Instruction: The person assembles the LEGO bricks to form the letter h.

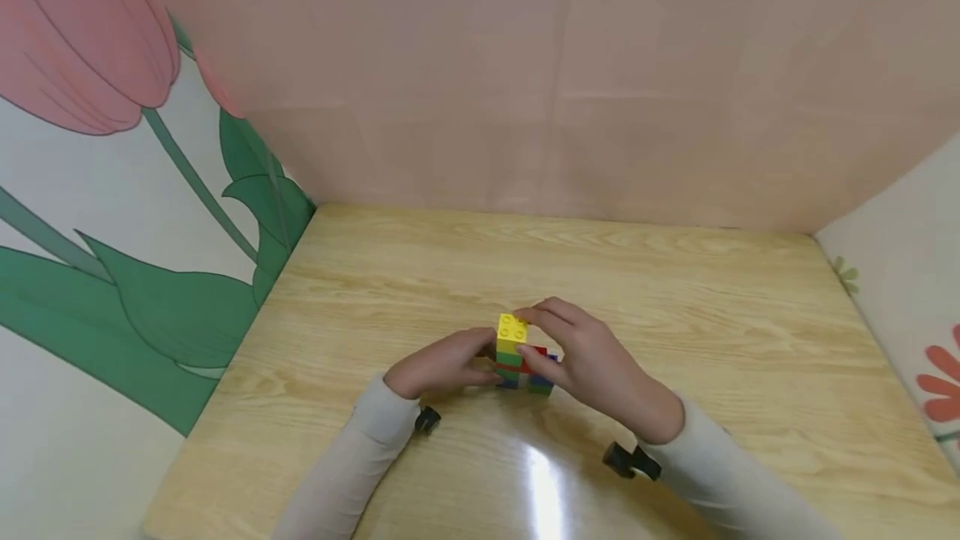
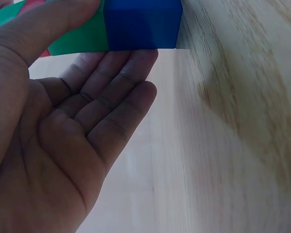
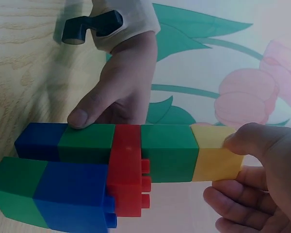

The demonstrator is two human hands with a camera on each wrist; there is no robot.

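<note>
A structure of toy building bricks stands on the table in front of me. Its taller column runs from a blue brick [image 3: 39, 141] at the bottom through a green brick [image 3: 87, 145], a red brick [image 3: 126, 189] and another green brick [image 3: 169, 158] to a yellow brick [image 1: 512, 328] on top. The red brick reaches over a shorter column of a green brick [image 3: 19, 189] and a blue brick [image 3: 70, 189], some studs showing. My left hand [image 1: 446, 365] holds the taller column low down, thumb on the lower green brick. With thumb and fingers, my right hand [image 1: 600, 361] pinches the yellow brick.
The wooden table [image 1: 375, 273] meets a pink cloth-like backdrop [image 1: 555, 90] behind. A flower-painted panel [image 1: 187, 207] borders the left side, another panel [image 1: 907, 273] the right. Small black devices [image 1: 630, 461] sit at both wrists.
</note>
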